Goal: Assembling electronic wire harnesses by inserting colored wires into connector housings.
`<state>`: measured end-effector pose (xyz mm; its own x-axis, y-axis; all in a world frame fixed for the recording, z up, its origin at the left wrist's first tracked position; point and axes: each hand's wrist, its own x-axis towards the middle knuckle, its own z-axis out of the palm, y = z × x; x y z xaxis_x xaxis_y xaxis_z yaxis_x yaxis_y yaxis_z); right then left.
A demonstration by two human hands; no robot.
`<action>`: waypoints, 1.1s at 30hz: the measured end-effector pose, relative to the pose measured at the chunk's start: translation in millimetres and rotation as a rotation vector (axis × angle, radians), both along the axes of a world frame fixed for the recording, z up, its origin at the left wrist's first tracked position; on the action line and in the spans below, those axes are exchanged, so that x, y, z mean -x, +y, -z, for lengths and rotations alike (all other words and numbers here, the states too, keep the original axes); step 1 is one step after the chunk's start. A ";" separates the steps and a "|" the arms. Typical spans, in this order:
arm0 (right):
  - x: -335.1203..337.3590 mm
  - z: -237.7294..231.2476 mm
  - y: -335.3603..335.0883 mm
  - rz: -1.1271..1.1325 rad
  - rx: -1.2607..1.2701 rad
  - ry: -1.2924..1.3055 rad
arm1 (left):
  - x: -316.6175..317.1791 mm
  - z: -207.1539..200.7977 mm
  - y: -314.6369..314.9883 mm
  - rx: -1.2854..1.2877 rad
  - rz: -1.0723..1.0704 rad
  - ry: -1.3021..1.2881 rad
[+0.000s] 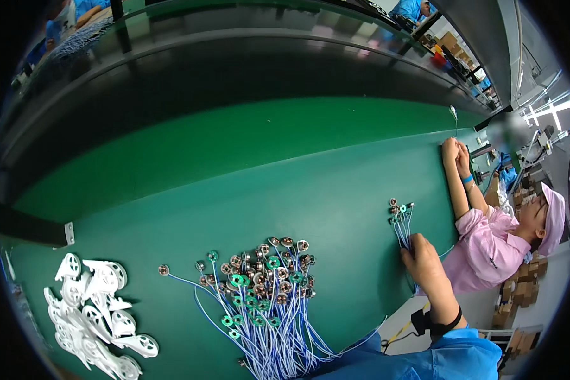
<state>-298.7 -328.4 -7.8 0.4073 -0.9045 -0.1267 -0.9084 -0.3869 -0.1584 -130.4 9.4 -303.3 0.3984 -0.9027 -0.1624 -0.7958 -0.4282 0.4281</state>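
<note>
My right hand (pixel 426 265), at the right of the green bench, is closed around a small bunch of blue-and-white wires (pixel 402 233). Small round metal and green ends (pixel 399 209) stick out beyond the thumb and fingers, pointing away from me. The palm side and part of the wires are hidden. In the middle front lies a large pile of similar wires (pixel 275 342), their round metal and green ends (pixel 259 278) fanned toward the far side. One wire end (pixel 164 270) reaches out to the left. My left hand does not show.
White plastic parts with round openings (pixel 85 310) are heaped at the left. A green panel (pixel 234 136) and dark shelf stand along the far side. At the right, a co-worker in pink (pixel 494 247) rests both forearms on the bench (pixel 342 209). Cardboard boxes (pixel 525 282) stand behind.
</note>
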 end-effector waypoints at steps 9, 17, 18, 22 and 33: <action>-62.4 5.5 -1.4 -0.041 -0.107 -0.272 | -18.4 2.3 11.9 -0.006 0.025 -0.088; -73.2 -5.2 3.7 -0.147 -0.244 -0.241 | -53.4 7.5 73.8 0.089 0.099 -0.253; -67.0 0.6 -0.9 -0.225 -0.142 -0.193 | -59.5 2.3 87.0 0.107 0.121 -0.284; -64.4 -1.8 -16.2 -0.137 -0.139 -0.369 | -80.3 -41.8 133.0 0.164 0.149 -0.414; -85.7 10.2 -50.3 0.193 -0.697 -0.726 | -64.2 -291.3 222.1 0.071 -0.442 0.616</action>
<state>-213.0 -378.7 -18.0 0.4501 -0.7826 -0.4300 -0.5410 0.1442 -0.8286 -66.2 231.4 -12.0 0.5813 -0.6967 -0.4203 -0.1648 -0.6066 0.7777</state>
